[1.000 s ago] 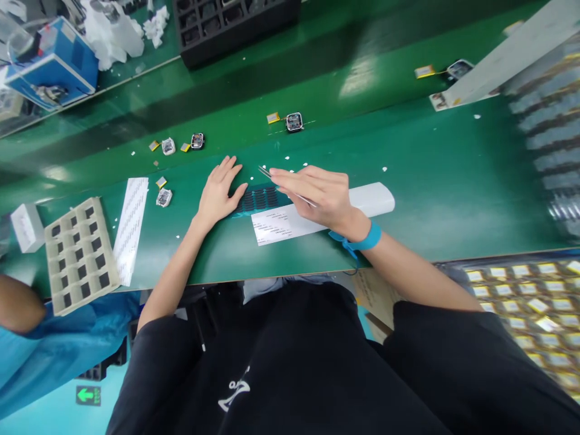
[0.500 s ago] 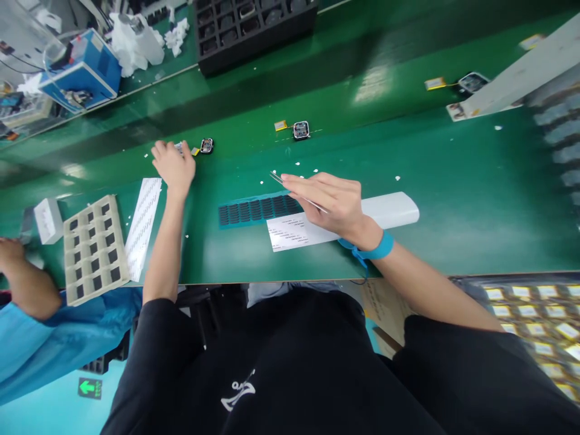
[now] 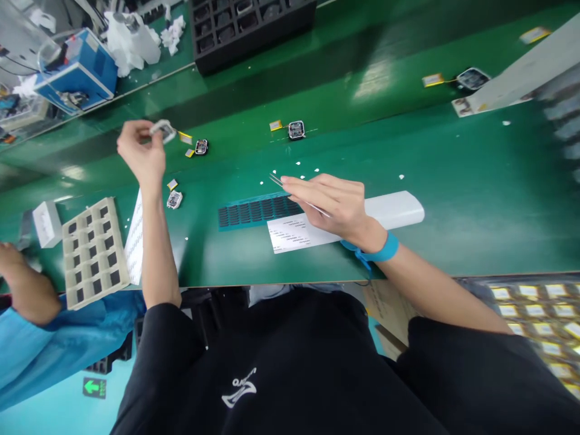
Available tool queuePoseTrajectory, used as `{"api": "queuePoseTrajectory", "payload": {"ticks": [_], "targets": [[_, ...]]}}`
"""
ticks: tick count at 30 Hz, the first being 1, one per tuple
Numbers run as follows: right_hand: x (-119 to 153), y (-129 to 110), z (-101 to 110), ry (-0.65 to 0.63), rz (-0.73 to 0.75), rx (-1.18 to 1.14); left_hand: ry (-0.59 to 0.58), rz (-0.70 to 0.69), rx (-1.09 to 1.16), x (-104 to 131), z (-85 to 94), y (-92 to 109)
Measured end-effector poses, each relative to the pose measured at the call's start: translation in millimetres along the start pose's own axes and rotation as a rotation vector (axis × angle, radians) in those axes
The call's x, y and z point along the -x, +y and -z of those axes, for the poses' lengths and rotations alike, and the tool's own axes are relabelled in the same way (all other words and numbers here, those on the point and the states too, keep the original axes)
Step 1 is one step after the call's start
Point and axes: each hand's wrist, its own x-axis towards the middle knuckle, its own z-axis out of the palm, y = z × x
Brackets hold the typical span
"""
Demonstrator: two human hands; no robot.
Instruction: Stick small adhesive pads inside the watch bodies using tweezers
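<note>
Raised at the left, my left hand [image 3: 144,151] pinches a white watch case [image 3: 163,130], from which a yellow battery [image 3: 185,138] hangs. Another white watch case [image 3: 174,199] lies on the green bench nearer me, its battery beside it. My right hand [image 3: 333,202] is closed around thin metal tweezers [image 3: 277,180], tips pointing left. Beneath that hand is a white label sheet [image 3: 290,234], beside a teal strip of black pieces [image 3: 254,210]. Two dark watch cases, one left [image 3: 202,147] and one in the middle [image 3: 296,130], lie farther back.
A beige tray [image 3: 93,254], a small white box [image 3: 47,225] and another label sheet [image 3: 135,254] are at the left. Another person's hand [image 3: 11,260] rests at the far left. A black tray [image 3: 254,45] and a blue device [image 3: 84,72] stand at the back.
My left hand has moved left and back, lifting a white watch case with its battery. A second white case now shows where my forearm was near. My right hand is nearly unmoved.
</note>
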Motion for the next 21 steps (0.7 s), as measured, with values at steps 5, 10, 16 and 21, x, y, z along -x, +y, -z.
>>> {"api": "queuePoseTrajectory", "payload": {"ticks": [5, 10, 16, 21], "targets": [[-3.2, -2.1, -1.1, 0.127, -0.064, -0.186, -0.061, -0.096, 0.553, 33.7, -17.8, 44.4], [-2.6, -3.2, -4.3, 0.1, -0.212, -0.27, -0.503, 0.327, 0.779, 100.4, -47.6, 73.0], [-1.2, -7.0, -3.2, -0.046, -0.244, -0.266, -0.901, 0.303, 0.439, 164.0, -71.2, 93.3], [2.4, -10.4, -7.3, -0.066, -0.189, -0.224, -0.83, 0.19, 0.549, 181.3, -82.2, 93.2]]}}
